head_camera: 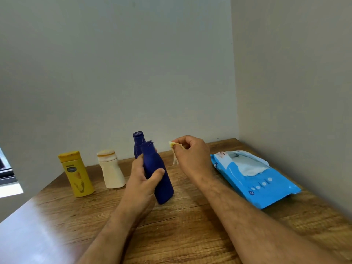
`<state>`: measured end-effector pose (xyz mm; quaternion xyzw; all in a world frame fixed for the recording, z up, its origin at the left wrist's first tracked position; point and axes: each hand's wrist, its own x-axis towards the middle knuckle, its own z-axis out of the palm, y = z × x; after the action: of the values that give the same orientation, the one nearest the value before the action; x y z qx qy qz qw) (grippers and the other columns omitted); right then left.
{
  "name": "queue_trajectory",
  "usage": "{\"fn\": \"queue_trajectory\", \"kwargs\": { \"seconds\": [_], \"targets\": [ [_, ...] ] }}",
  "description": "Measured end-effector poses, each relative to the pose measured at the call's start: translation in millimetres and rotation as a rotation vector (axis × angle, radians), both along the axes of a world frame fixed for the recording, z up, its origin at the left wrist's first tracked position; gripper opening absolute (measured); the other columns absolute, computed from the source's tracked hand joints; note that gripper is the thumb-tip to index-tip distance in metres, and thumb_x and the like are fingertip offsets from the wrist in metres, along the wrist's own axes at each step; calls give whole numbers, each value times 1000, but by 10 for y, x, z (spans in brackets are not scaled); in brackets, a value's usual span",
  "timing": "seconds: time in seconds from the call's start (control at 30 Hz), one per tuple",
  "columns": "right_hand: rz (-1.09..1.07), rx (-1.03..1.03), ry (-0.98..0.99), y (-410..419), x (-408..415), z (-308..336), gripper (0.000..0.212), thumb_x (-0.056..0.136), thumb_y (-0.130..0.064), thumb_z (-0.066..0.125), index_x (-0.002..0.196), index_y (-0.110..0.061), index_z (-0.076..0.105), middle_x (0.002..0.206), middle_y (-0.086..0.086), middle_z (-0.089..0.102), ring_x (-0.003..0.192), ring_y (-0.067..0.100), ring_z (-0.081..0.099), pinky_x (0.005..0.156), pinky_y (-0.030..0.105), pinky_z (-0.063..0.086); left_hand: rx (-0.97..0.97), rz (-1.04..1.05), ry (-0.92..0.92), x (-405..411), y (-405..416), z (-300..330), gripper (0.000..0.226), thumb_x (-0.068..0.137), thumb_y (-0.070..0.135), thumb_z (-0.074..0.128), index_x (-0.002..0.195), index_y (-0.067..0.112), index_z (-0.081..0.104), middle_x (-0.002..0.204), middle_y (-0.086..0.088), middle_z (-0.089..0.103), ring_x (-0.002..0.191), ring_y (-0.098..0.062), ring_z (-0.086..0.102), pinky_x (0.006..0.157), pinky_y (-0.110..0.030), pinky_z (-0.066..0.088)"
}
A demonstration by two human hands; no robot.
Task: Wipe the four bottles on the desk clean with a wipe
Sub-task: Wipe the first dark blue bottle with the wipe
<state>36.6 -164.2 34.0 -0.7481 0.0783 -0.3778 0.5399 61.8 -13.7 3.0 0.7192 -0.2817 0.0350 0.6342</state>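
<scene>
My left hand (142, 180) grips a dark blue bottle (162, 180) above the wooden desk (190, 225), tilted with its cap pointing up and away. A second dark blue bottle (137, 142) stands right behind it, mostly hidden. To the right of the held bottle's neck, my right hand (190, 155) pinches a small crumpled, yellow-stained wipe (174, 149), apart from the bottle. A yellow bottle (77, 173) stands upright at the left. Beside it stands a cream bottle (111, 169).
A blue pack of wipes (255, 178) lies open on the desk at the right, close to the side wall, a white wipe showing in its opening. Walls close off the back and right of the desk. A window edge (7, 174) shows at far left.
</scene>
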Motion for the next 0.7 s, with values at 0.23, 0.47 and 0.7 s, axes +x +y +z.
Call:
{"fn": "queue_trajectory", "kwargs": {
  "seconds": [0.23,0.47,0.7],
  "targets": [
    [-48,93,-20,-39,31,-20,7,94,-24,65,98,-26,71,83,-17,64,73,-1,61,51,6,42,44,27,58,78,-19,-69,48,88,9,72,124,33,50,122,7,66,110,-5,65,96,-32,54],
    [-100,211,-54,-96,45,-47,8,97,-26,60,98,-31,66,92,-15,65,83,3,61,58,10,41,94,132,72,141,-124,-63,35,88,15,73,119,26,60,110,5,72,101,-8,69,92,-33,56],
    [-160,241,-39,-109,91,-132,10,98,-25,56,100,-33,61,98,-14,63,91,5,59,62,13,41,157,193,26,270,-443,-53,35,90,18,72,122,24,62,107,6,72,99,-10,68,93,-36,56]
  ]
}}
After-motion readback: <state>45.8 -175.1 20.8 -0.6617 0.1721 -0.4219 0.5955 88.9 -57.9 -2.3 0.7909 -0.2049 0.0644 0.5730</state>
